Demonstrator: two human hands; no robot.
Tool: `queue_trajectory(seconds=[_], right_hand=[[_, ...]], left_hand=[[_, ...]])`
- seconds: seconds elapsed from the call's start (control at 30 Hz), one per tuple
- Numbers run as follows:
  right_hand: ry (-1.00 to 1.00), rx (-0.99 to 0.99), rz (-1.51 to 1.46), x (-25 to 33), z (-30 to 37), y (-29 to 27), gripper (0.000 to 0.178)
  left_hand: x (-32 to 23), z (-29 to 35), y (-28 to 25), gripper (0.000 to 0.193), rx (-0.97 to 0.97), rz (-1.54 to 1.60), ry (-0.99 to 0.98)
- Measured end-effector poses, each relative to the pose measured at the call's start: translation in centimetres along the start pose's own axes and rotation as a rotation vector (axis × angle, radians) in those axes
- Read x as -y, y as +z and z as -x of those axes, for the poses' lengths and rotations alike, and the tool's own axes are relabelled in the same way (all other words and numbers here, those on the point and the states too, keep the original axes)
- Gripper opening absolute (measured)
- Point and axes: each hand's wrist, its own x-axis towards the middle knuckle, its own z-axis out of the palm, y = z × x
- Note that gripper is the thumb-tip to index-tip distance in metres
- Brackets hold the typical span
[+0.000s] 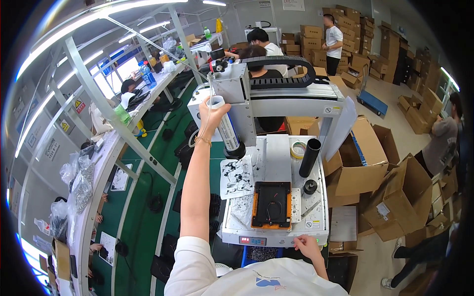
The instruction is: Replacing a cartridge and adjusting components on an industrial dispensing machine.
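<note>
My left hand [213, 118] reaches up to the dispensing machine [237, 81] and is closed around the top of a white sealant cartridge [228, 132]. The cartridge leans slightly against the machine's upright head, its lower end in a black collar [234, 150]. A thin clear tube runs past the hand. My right hand [307, 245] is at the front control panel [276, 241], fingers curled and pressed together at its right part; what they touch is hidden. Between the hands, a black tray-like part [272, 204] sits in an orange fixture [254, 209] on the machine bed.
On the bed are a black-smeared sheet [236, 177], a tape roll [298, 149], a black tube [310, 158] and a black round fitting [310, 186]. Open cardboard boxes [355, 172] stand at right. Green conveyor [133, 217] and bench run along the left. Several people are nearby.
</note>
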Motion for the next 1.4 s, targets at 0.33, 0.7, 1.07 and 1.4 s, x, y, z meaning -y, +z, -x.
queue_trajectory(seconds=[0.33, 0.7, 1.07, 1.4], right_hand=[[0.001, 0.021, 0.056, 0.8, -0.5, 0.2, 0.028], [0.022, 0.075, 0.021, 1.2, 0.2, 0.3, 0.025], [0.038, 0.061, -0.003, 0.9, 0.1, 0.2, 0.024], [0.01, 0.074, -0.008, -0.3, -0.1, 0.8, 0.025]], left_hand=[[0.3, 1.4, 3.6, 0.048, -0.612, -0.572, 0.108], [0.2, 0.8, 5.1, 0.049, -0.772, -0.693, -0.092], [0.6, 0.5, 4.1, 0.024, -0.622, -0.469, 0.103], [1.4, 0.2, 2.5, 0.023, -0.507, -0.316, 0.058]])
